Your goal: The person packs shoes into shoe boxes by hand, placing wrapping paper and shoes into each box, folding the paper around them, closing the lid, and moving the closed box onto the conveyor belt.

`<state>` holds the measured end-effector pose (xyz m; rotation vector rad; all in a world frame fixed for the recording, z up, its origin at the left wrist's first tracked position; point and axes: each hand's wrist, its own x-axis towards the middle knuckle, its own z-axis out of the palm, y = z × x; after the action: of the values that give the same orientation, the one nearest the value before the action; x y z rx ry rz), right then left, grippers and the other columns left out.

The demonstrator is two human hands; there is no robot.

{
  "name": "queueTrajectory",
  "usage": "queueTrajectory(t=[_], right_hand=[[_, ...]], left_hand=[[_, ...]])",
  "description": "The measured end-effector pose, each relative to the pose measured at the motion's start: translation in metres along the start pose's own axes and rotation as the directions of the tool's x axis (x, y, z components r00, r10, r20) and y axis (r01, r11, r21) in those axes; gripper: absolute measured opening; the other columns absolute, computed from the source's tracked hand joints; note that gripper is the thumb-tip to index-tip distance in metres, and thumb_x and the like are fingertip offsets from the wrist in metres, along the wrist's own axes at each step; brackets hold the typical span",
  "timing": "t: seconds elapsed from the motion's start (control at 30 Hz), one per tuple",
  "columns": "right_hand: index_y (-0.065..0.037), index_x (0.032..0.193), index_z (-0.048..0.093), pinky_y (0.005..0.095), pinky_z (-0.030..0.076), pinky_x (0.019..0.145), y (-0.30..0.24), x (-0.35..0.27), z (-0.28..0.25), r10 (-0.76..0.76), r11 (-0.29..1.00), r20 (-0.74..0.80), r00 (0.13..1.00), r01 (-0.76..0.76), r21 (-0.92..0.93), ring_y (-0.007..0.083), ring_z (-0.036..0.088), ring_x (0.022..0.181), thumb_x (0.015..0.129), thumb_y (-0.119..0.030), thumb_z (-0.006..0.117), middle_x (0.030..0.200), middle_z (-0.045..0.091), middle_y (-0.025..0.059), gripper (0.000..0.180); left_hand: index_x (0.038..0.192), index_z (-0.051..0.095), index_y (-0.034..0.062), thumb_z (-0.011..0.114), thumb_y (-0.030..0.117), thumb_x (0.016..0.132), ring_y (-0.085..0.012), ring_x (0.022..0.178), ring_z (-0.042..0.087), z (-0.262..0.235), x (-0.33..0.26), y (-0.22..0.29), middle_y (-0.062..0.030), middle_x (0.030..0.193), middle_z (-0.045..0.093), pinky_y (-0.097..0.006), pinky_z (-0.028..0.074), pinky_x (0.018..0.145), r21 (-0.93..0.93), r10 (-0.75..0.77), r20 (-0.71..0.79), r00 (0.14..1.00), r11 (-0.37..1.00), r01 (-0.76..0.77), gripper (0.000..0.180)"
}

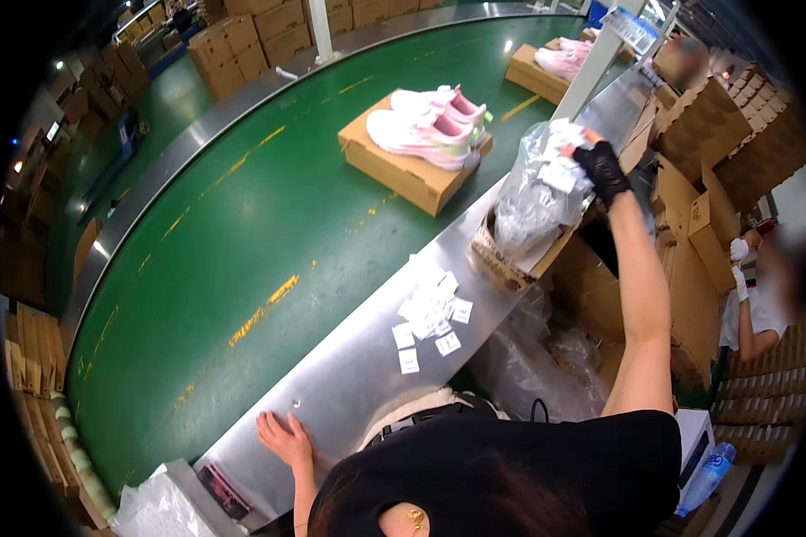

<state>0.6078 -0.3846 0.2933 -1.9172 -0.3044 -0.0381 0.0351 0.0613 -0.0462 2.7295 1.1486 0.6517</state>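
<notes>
Clear plastic bag (519, 224) with white packets (561, 177) at its top, standing in an open cardboard box (493, 258) at the belt-side edge of the metal ledge (354, 385). From my distant post I judge the plastic light, limp and slippery, apt to slide under a loose touch; I would gather it by its upper folds. The packets look light and thin, and I would pinch one by its edge. The right hand (602, 168), in a black glove with bare fingertips, reaches over them with fingers bent; I cannot tell whether they close on a packet or merely touch. Nearer the body, white slips (432, 309) lie loosely scattered on the ledge. The left hand (287, 438), bare, rests on the metal with fingers spread and nothing held. Beyond, on the green belt (242, 233), a pair of pink and white shoes (425, 134) sits on a brown shoe box (390, 170). At right I note a co-worker's white-gloved hands (740, 251) beside opened cartons (690, 224)
</notes>
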Motion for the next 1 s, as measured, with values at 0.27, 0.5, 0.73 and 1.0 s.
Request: queueTrajectory(t=[0.27, 0.5, 0.73, 1.0], right_hand=[[-0.004, 0.105, 0.051, 0.0271, 0.047, 0.074, -0.060, -0.120, 0.073, -0.106, 0.957, 0.194, 0.975, 0.047, 0.285, 0.0133, 0.057, 0.082, 0.071, -0.015, 0.066, 0.092, 0.059, 0.0083, 0.038], [-0.009, 0.104, 0.054, 0.0349, 0.042, 0.076, 0.131, -0.178, 0.180, 0.006, 0.994, -0.021, 1.000, -0.008, -0.111, 0.0298, 0.053, 0.085, 0.067, -0.015, 0.066, 0.091, 0.054, 0.0169, 0.040], [-0.015, 0.111, 0.049, 0.0414, 0.041, 0.080, 0.147, -0.187, 0.194, 0.168, 0.868, -0.158, 0.973, -0.222, -0.443, 0.0383, 0.048, 0.096, 0.071, -0.022, 0.060, 0.118, 0.035, 0.0196, 0.042], [-0.024, 0.129, 0.030, 0.0427, 0.038, 0.087, 0.136, -0.197, 0.189, 0.317, 0.776, -0.155, 0.936, -0.350, -0.524, 0.0442, 0.042, 0.106, 0.073, -0.033, 0.060, 0.135, 0.011, 0.0235, 0.064]], left_hand=[[0.110, 0.045, -0.0040, 0.054, 0.021, 0.079, -0.0358, 0.113, 0.036, -0.036, 0.016, 0.038, -0.0207, 0.119, 0.042, -0.046, 0.027, 0.094, -0.183, -0.072, -0.006, 0.997, 0.981, 0.069, 0.041], [0.110, 0.044, -0.0036, 0.052, 0.023, 0.080, -0.0350, 0.113, 0.036, -0.027, 0.015, 0.035, -0.0208, 0.119, 0.042, -0.046, 0.025, 0.095, -0.178, -0.039, -0.016, 0.999, 0.983, 0.036, 0.041], [0.111, 0.043, -0.0041, 0.051, 0.023, 0.080, -0.0354, 0.112, 0.035, -0.067, 0.033, 0.088, -0.0210, 0.119, 0.041, -0.046, 0.024, 0.095, 0.114, 0.051, 0.067, 0.996, 0.992, -0.059, 0.042], [0.112, 0.042, -0.0040, 0.051, 0.021, 0.080, -0.0364, 0.110, 0.035, -0.028, 0.018, 0.049, -0.0209, 0.119, 0.040, -0.046, 0.025, 0.094, 0.124, 0.043, 0.045, 0.998, 0.991, -0.049, 0.042]])
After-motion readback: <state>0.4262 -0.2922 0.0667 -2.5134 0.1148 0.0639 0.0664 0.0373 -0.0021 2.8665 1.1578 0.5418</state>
